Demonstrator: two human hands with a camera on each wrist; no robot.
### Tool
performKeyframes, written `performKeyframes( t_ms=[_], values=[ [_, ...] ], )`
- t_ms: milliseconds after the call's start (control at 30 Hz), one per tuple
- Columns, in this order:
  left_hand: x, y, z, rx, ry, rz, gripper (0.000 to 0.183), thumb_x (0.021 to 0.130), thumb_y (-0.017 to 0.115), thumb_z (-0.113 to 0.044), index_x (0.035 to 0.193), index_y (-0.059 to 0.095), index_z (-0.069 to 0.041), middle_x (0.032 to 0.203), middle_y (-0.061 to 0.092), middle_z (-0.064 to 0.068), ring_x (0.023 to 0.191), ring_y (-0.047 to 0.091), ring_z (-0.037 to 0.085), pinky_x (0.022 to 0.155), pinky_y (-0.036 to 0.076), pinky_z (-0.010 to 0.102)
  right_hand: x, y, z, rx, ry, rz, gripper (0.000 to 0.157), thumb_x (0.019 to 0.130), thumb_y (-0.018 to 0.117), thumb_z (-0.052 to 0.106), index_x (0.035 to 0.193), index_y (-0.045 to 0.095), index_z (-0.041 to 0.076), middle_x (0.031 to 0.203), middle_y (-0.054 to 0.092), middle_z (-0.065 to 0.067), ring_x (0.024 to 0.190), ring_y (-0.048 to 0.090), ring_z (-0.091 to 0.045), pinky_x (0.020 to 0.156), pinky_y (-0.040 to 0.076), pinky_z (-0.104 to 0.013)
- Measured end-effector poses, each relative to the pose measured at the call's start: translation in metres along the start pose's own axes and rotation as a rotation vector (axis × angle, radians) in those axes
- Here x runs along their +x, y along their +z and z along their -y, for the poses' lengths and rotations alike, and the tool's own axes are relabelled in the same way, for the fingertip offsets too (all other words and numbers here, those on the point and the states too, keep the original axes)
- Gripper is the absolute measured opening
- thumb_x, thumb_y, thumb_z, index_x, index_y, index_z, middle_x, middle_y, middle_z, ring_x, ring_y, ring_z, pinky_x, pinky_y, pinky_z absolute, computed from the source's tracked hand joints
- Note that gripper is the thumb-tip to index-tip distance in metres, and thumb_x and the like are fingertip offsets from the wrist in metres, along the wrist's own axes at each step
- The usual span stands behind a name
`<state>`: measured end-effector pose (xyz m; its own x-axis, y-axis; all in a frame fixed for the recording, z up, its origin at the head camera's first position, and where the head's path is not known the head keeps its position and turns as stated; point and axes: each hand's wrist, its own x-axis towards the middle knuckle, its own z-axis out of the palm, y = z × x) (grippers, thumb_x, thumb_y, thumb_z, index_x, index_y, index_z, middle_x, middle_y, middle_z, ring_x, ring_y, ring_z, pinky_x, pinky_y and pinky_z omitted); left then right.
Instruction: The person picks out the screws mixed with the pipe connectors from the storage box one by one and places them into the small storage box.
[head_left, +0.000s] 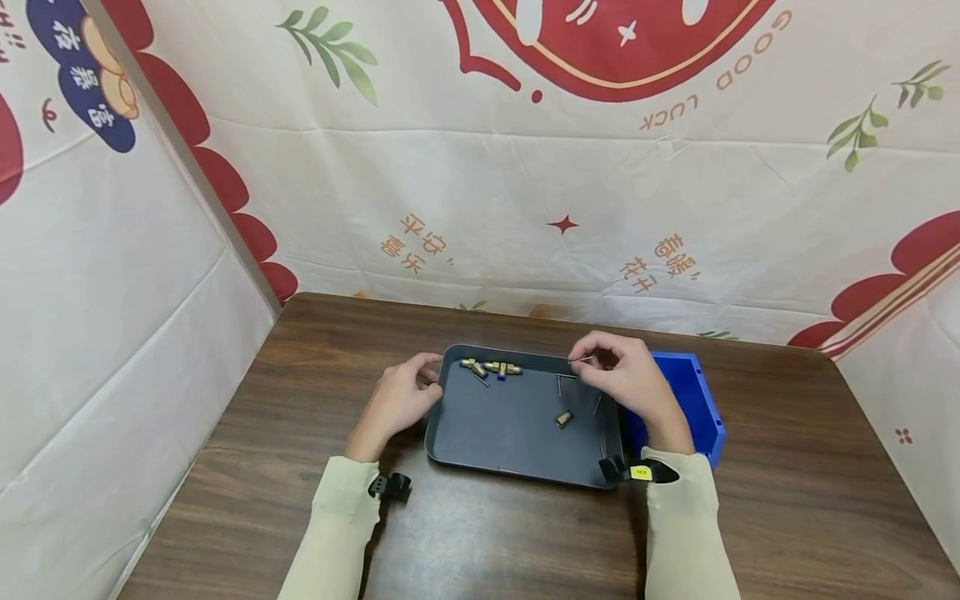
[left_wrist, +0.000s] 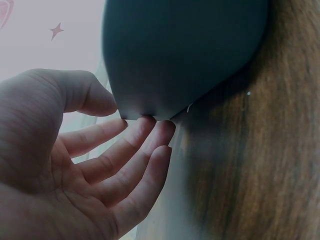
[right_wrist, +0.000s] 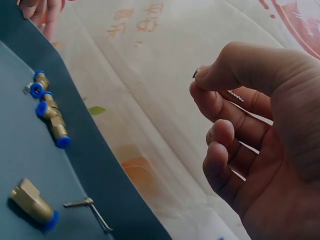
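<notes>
My left hand [head_left: 400,398] holds the left rim of a dark grey tray [head_left: 495,446], with thumb and fingertips at its edge. Above the tray's far right part, my right hand [head_left: 626,375] pinches a thin screw [right_wrist: 235,96] between thumb and index finger. The screw's head pokes out past the thumb tip, and its middle is hidden by the fingers. Brass pneumatic fittings [head_left: 502,368] with blue ends lie in the tray's far left corner. Another brass fitting [head_left: 564,419] lies right of the middle. Several loose screws [right_wrist: 100,215] lie in the tray, mostly toward its right.
A blue plastic bin [head_left: 701,400] stands against the tray's right side, partly covered by the right hand and forearm. Both are on a brown wood-grain table [head_left: 292,433]. Printed white cloth [head_left: 480,192] hangs behind the table and at both sides.
</notes>
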<state>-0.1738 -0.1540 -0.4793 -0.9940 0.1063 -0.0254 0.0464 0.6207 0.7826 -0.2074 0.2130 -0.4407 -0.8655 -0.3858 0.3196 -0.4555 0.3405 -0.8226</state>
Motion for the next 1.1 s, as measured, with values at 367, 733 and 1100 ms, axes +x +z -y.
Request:
performKeyframes(
  t_ms=[367, 733, 1100],
  values=[
    [0.0, 0.0, 0.0, 0.0, 0.009, 0.003, 0.05, 0.096, 0.067, -0.011, 0.147, 0.069, -0.011, 0.115, 0.077, 0.007, 0.102, 0.075, 0.025, 0.09, 0.06, 0.05, -0.018, -0.033, 0.0, -0.029, 0.003, -0.135, 0.017, 0.094, 0.076, -0.012, 0.105, 0.078, 0.001, 0.087, 0.066, -0.004, 0.073, 0.054, -0.015, 0.062, 0.044, -0.025],
    [-0.001, 0.0, 0.001, -0.001, -0.002, 0.003, 0.051, 0.097, 0.068, -0.013, 0.148, 0.069, -0.013, 0.117, 0.077, 0.007, 0.103, 0.075, 0.025, 0.09, 0.06, 0.049, -0.041, -0.065, -0.014, -0.112, 0.117, -0.234, 0.012, 0.098, 0.077, -0.006, 0.109, 0.078, -0.004, 0.096, 0.074, 0.005, 0.077, 0.057, -0.014, 0.067, 0.047, -0.021],
    [0.0, 0.0, 0.001, -0.006, -0.014, 0.01, 0.051, 0.097, 0.068, -0.013, 0.148, 0.069, -0.014, 0.117, 0.076, 0.007, 0.103, 0.074, 0.024, 0.091, 0.06, 0.049, -0.059, -0.084, -0.03, -0.244, 0.182, -0.305, 0.012, 0.099, 0.077, -0.002, 0.112, 0.078, -0.003, 0.098, 0.075, 0.006, 0.082, 0.061, -0.01, 0.073, 0.049, -0.015]
  ],
)
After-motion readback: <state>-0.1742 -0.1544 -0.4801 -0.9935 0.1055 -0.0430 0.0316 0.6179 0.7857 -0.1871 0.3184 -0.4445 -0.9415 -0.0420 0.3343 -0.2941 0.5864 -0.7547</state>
